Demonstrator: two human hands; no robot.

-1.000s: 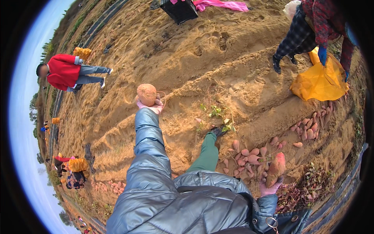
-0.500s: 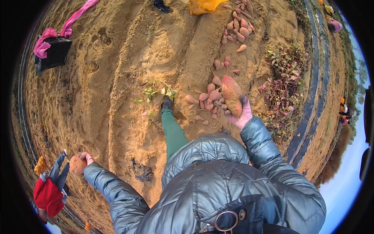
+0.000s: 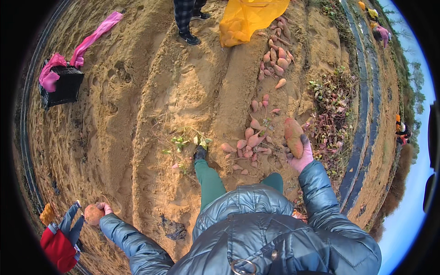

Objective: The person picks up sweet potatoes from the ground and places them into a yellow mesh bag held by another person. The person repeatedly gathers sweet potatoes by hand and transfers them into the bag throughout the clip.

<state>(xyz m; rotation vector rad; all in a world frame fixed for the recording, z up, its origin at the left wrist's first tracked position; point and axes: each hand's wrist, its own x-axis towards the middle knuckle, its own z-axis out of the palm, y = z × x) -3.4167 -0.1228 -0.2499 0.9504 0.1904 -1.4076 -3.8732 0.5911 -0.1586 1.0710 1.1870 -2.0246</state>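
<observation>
Out to the left, my left hand [image 3: 105, 208] grips a round, orange-brown sweet potato [image 3: 94, 214], its fingers partly hidden behind it. My right hand [image 3: 302, 157], in a pink glove with dark fingertips, is closed around the lower end of a large, long reddish sweet potato [image 3: 292, 133]. That one is held up and tilted, to the right of a loose cluster of smaller sweet potatoes [image 3: 250, 141] lying on the sandy soil. Beyond them, a longer heap of sweet potatoes [image 3: 277, 59] runs away up the row.
A yellow-orange bag [image 3: 243, 23] stands ahead beside a person's legs [image 3: 185, 18]. At far left is a black crate [image 3: 66, 87] with pink cloth. Cut vines [image 3: 332, 114] and black plastic strips [image 3: 357, 151] lie right. A person in red [image 3: 58, 247] is at lower left.
My right hand has moved right with its large sweet potato, away from the cluster. My left hand still holds its round one. More of the yellow bag and the person's legs now shows.
</observation>
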